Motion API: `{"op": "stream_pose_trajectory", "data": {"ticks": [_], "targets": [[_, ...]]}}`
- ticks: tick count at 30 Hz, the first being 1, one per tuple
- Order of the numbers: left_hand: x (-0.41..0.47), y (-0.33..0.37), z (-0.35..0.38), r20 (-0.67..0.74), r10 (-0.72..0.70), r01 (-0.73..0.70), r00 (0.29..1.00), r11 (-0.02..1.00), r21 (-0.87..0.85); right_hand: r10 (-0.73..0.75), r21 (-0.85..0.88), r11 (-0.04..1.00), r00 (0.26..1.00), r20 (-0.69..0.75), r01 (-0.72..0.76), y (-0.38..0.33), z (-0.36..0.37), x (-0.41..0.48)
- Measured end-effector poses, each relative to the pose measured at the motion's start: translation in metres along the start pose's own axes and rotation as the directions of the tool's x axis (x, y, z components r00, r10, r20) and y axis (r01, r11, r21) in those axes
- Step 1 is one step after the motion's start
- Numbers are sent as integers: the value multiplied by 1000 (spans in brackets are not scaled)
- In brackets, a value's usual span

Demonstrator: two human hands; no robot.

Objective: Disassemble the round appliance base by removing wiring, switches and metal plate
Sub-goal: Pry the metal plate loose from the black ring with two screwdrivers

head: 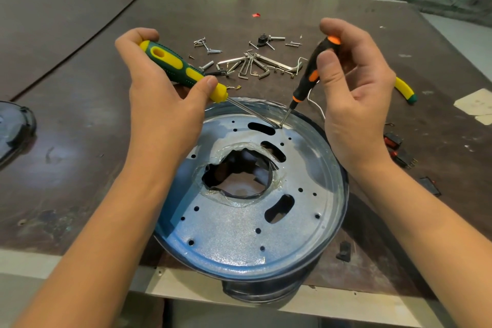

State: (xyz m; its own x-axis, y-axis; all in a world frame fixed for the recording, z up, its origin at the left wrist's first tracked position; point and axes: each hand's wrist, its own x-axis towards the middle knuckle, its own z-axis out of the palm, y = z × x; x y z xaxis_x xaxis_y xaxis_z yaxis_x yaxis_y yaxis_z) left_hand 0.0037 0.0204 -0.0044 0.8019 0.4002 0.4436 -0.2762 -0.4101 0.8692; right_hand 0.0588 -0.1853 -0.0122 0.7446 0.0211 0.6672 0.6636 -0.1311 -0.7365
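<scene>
The round appliance base [338,168] sits at the table's near edge, dark blue rim up. Inside it lies the round metal plate [239,234], with slots, small holes and a torn, taped centre opening. My left hand [159,82] grips a green-and-yellow screwdriver [181,66]; its shaft slants down to the plate's far edge. My right hand [354,88] holds a black-and-orange screwdriver [311,72] nearly upright. Both tips meet at the same spot by the far rim. Two red rocker switches [396,149] lie on the table to the right. A white wire [318,109] shows behind the base.
Loose screws [206,45], hex keys [253,65] and a small black part [262,40] lie behind the base. A yellow-green tool handle [404,89] lies at right, small black parts [344,250] near the base's right side, and a dark round cover [13,128] at the left edge.
</scene>
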Motion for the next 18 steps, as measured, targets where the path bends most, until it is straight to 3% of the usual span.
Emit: {"op": "stream_pose_trajectory", "data": {"ticks": [4,8,18], "targets": [[-1,1,0,-9,-2,2,1000,1000,6,43,70,997,999,10,-43,0,1,0],[0,1,0,-2,-10,10,1000,1000,7,-8,-6,1000,1000,-19,8,-1,-1,1],[-1,3,0,0,-15,15,1000,1000,14,-2,21,1000,1000,-1,2,-2,0,1]]}}
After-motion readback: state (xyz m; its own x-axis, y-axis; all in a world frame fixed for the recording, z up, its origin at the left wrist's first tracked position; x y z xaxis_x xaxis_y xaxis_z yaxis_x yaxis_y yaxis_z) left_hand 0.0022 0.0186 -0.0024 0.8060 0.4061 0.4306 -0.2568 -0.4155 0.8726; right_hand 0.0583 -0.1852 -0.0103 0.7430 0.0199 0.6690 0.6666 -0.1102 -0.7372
